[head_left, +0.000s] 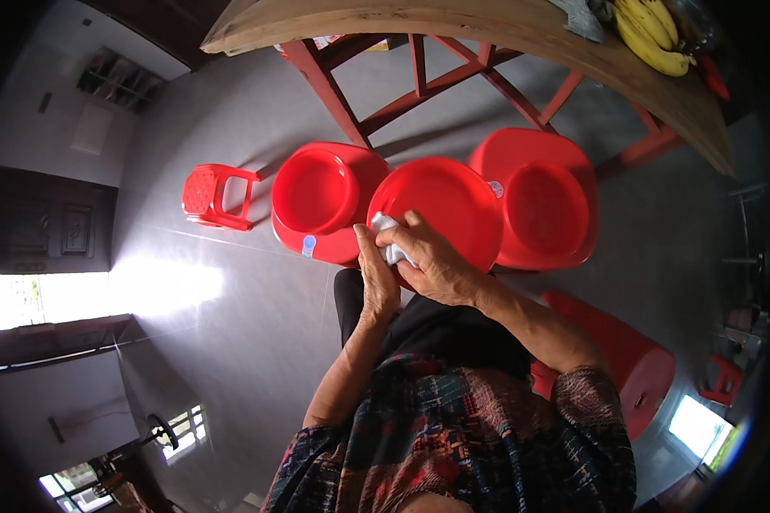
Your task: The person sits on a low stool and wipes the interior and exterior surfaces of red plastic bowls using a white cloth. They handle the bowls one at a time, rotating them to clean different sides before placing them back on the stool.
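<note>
A round red basin (453, 197) sits in front of me, just above my lap. At its near-left rim is my left hand (378, 278), fingers together along the edge; what its thumb does is partly hidden. My right hand (436, 261) is closed on a crumpled white cloth (393, 253), pressed to the same part of the basin, close to my left fingers. To the left, a smaller red basin (315, 190) rests on a red plastic stool (370, 171). On the right, another red basin (546, 209) rests on a second red plastic stool (522, 145).
A wooden table (453, 19) with red legs runs along the far side, with bananas (650, 34) on it. One small red stool (218, 197) stands on the grey floor at left. A larger red plastic piece (637, 380) is beside my right elbow.
</note>
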A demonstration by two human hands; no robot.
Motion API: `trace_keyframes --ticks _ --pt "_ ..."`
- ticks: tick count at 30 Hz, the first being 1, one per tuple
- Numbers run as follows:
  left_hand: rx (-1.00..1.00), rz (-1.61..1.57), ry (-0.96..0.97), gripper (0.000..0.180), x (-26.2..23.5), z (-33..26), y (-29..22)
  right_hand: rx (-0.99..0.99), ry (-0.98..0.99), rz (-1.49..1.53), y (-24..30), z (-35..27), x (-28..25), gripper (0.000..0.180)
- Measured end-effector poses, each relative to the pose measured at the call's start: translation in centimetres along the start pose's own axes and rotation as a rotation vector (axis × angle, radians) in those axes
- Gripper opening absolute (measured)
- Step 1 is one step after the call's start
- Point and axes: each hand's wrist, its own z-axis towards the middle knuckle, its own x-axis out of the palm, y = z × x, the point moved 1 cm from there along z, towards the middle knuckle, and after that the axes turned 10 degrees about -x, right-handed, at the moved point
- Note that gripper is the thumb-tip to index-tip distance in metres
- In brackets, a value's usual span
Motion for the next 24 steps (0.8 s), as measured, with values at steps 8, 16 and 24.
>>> trace_keyframes --ticks 8,16,24 --pt "0.064 0.018 0.057 0.063 1.6 -1.1 -1.4 -0.186 -0.342 -0.430 -3.7 3.5 -1.0 0.023" --pt "0.131 0.118 -0.008 0.055 1.3 -1.0 -1.6 0.025 -0.331 -0.214 -4.7 3.3 0.2 0.049" --pt "0.090 -0.084 0.054 0.061 -2.7 0.4 -1.6 -0.047 0.373 0.124 -2.2 1.3 -0.4 0.035"
